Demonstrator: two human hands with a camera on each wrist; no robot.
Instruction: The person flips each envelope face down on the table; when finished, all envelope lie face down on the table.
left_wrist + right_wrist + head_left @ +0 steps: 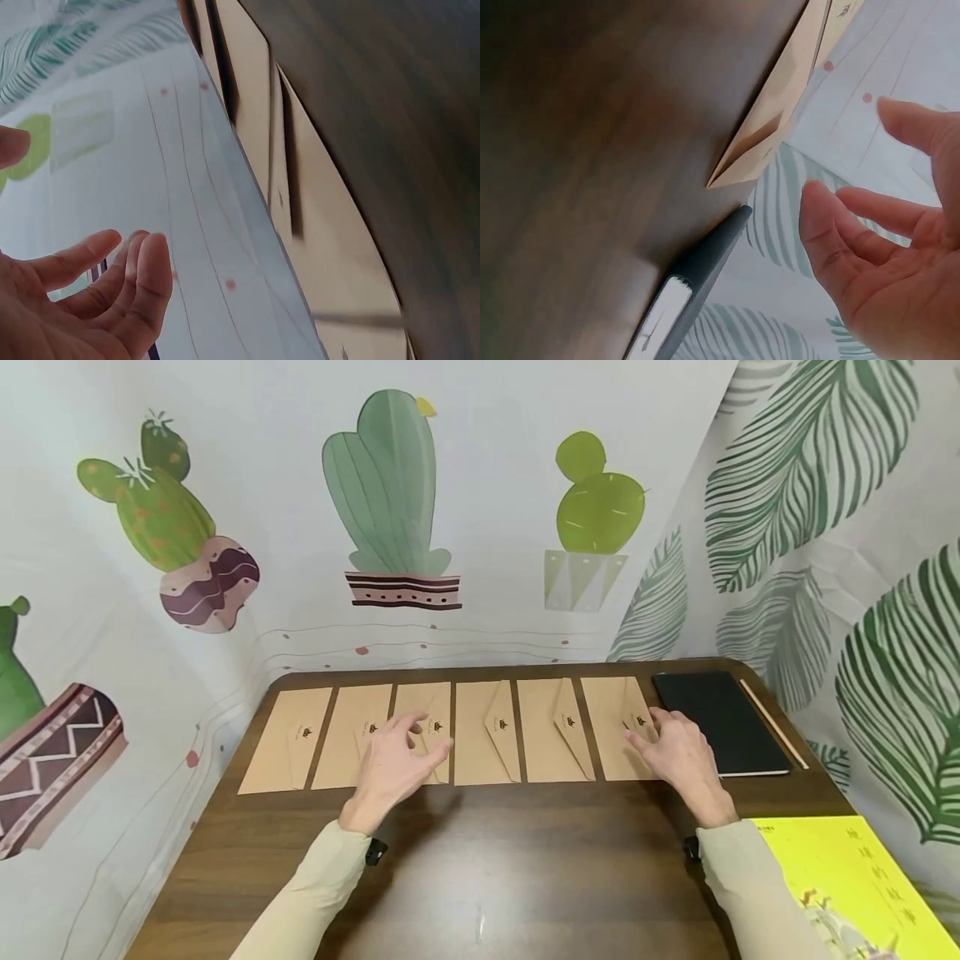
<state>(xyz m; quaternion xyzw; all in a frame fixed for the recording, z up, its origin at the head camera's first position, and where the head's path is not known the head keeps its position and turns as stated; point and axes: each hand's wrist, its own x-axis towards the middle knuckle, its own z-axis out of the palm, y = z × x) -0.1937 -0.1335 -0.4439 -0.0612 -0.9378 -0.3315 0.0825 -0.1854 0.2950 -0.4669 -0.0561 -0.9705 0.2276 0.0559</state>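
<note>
Several brown kraft envelopes lie side by side in a row along the back of the table, each with a pointed flap and a small dark crown print. My left hand [393,760] hovers over the second and third envelopes [423,697] from the left, fingers loosely bent and nothing in them. Over the rightmost envelope [606,727] is my right hand [678,752], its thumb and fingers apart and holding nothing. Both wrist views show the left hand [97,300] and the right hand [885,240] raised above the envelopes with bare, relaxed fingers.
A black notebook [720,718] lies right of the envelopes, beside a thin wooden stick [776,727]. At the table's right edge is a yellow book [832,868]. A printed cloth with cacti and leaves [495,510] hangs behind the brown table [480,860].
</note>
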